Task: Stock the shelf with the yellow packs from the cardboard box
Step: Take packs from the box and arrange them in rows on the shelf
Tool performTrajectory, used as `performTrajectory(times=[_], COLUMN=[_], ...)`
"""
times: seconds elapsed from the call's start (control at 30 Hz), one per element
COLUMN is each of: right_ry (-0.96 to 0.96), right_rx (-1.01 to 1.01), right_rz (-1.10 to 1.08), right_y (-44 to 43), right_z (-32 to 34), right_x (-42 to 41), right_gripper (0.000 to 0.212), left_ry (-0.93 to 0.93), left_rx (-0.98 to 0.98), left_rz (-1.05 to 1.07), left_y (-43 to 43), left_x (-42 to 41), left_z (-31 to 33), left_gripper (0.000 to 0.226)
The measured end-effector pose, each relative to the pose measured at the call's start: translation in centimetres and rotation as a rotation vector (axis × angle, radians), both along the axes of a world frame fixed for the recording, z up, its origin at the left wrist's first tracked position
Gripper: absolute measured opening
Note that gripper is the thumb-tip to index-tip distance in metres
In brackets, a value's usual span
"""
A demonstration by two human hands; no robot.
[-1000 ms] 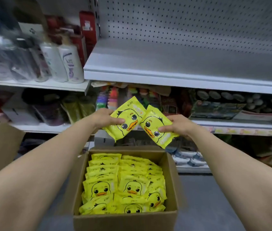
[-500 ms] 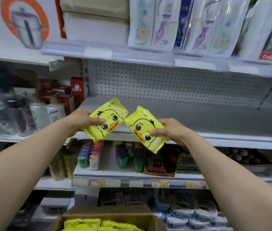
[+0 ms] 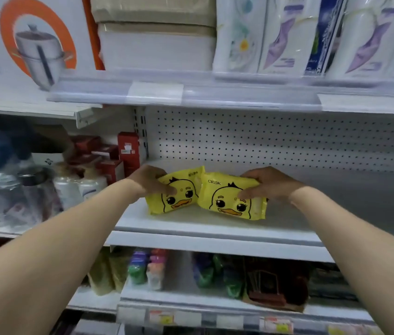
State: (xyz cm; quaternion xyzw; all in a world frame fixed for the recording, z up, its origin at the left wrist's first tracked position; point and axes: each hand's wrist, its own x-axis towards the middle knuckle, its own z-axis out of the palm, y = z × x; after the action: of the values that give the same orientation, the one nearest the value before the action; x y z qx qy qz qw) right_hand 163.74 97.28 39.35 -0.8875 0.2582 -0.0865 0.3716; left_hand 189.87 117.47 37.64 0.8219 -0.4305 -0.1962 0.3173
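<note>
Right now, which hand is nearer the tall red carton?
Left. Left hand is just right of the tall red carton; right hand lies farther right, past both yellow duck packs.

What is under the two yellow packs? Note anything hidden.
The white shelf, bare in front of the left pack and right pack. The patch directly beneath them is covered, so contact cannot be confirmed.
</note>
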Motion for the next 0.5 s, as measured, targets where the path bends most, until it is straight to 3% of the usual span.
performTrajectory(times=[0.27, 0.5], right_ry=[-0.033, -0.043], right_rx=[0.088, 0.099], right_rz=[-0.021, -0.029], right_y=[0.8, 0.0], right_z=[-1.5, -1.4], right_x=[2.7, 6.0], right_gripper=[0.036, 0.038], left_ry=[-0.123, -0.298], left_rx=[0.15, 0.143], left_rz=[-0.2, -0.248], left_y=[-3.3, -6.3], left_x=[6.1, 10.1], left_z=[0.6, 0.6], left_gripper=[0.033, 0.045])
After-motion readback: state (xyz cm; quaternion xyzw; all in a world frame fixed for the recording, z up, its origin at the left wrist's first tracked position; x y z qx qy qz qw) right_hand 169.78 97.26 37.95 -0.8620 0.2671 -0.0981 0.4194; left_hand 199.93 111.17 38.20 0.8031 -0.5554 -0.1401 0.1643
